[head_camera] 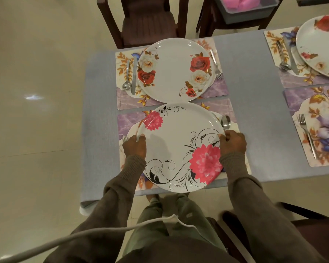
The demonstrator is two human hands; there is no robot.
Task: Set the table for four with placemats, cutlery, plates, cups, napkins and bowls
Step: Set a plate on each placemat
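Observation:
A white plate with pink flowers lies over the near placemat. My left hand grips its left rim and my right hand grips its right rim. A fork peeks out by my left hand and a spoon lies by my right. Beyond it, a rose plate rests on a second placemat with a spoon, knife and fork. At the far right, a third plate sits on a mat, and a fourth mat holds only a fork.
A grey-blue cloth covers the table. Dark wooden chairs stand at the far side; one carries a grey tray with something pink. Another chair is at my right. A white cable crosses my lap.

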